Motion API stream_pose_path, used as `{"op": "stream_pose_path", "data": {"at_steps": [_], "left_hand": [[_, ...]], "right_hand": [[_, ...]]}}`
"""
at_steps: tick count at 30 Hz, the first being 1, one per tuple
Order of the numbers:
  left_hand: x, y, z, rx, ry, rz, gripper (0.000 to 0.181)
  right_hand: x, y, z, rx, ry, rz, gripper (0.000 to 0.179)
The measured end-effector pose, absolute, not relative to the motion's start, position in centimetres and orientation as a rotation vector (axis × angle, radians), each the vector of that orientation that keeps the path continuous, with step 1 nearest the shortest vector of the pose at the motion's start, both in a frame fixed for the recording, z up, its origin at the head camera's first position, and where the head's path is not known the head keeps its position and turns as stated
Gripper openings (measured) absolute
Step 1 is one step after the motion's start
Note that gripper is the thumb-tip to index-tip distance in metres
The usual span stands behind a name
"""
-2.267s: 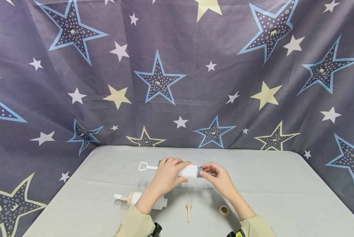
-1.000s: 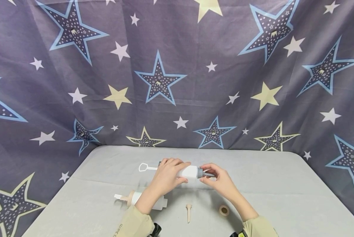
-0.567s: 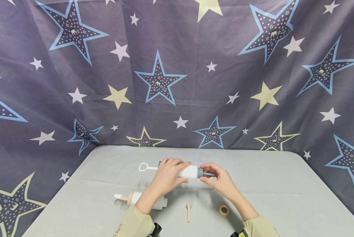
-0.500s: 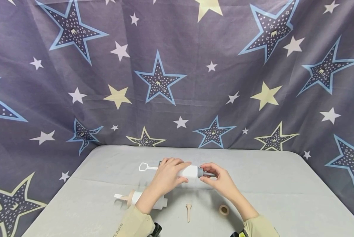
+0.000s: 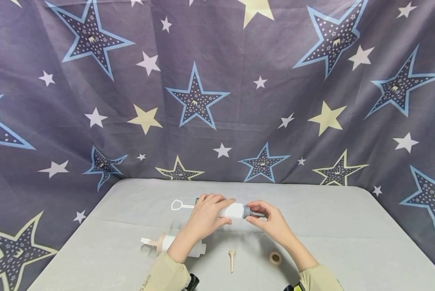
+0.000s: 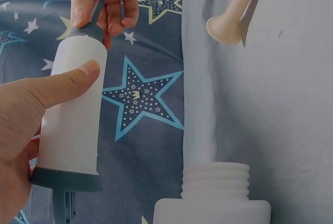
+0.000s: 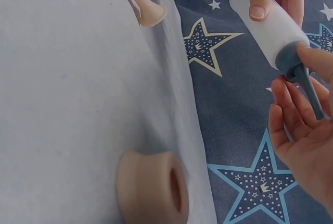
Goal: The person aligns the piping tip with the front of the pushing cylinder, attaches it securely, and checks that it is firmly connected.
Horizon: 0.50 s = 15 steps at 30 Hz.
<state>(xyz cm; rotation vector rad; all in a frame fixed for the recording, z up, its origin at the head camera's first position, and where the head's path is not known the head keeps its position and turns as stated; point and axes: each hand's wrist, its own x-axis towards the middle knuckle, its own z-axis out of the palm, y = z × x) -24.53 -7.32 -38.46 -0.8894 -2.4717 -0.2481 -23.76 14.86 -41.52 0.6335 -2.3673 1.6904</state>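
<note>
My left hand (image 5: 207,216) grips the white barrel (image 5: 233,211) of a piping syringe, thumb along its side. The syringe lies level above the table, its white loop handle (image 5: 176,205) sticking out to the left. At the other end, my right hand (image 5: 273,223) pinches the dark grey-blue collar (image 7: 290,57) between thumb and fingertips. A tapered nozzle (image 7: 312,96) of the same colour points out past those fingers. In the left wrist view a dark end cap (image 6: 67,179) shows below the left hand. The left fingers behind the barrel are mostly hidden.
A second white syringe (image 5: 195,251) with a beige end lies beside my left forearm, its threaded neck (image 6: 216,181) bare. On the grey tabletop (image 5: 334,226) are a beige nozzle (image 5: 232,260) and a beige ring (image 7: 143,187). A star-patterned curtain (image 5: 217,101) hangs behind.
My right fingers have shifted from over the nozzle back onto the collar, and more of the nozzle shows. The left hand and the barrel stay in place.
</note>
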Motion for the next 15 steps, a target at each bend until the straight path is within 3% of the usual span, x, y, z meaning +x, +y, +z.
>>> {"op": "stream_pose_path", "data": {"at_steps": [15], "left_hand": [[-24.5,-7.2,-38.5,-0.891,-2.453,-0.249,0.058]], "right_hand": [[-21.7,14.1,-38.6,0.544,-2.439,1.637,0.025]]}}
